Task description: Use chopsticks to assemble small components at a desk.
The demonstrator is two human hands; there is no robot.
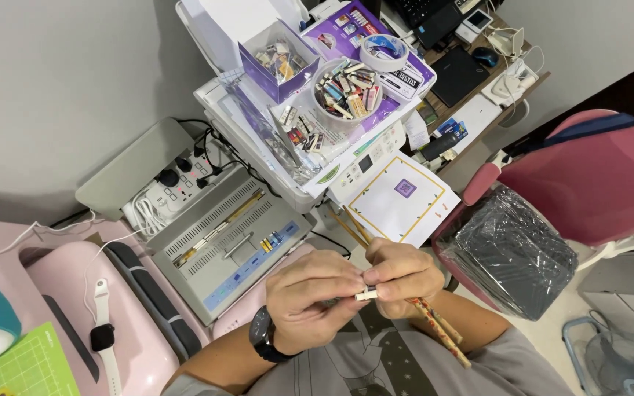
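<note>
Currently both hands are working one small white piece at chest height.

Left hand [310, 297] and right hand [399, 275] are pinching a small white cap [365, 295] between fingertips; the right is also gripping patterned pencils [438, 330] trailing downward. Judging by this, fitting is underway, not finished. Beyond the hands, a round tub of small pieces [346, 92] is sitting full, suggesting many remain.

My left hand [310, 297] and right hand [401, 277] are bare; beside the left hand, a black wristwatch [262, 336]. Grey printed shirt [390, 367] lies below it.
</note>
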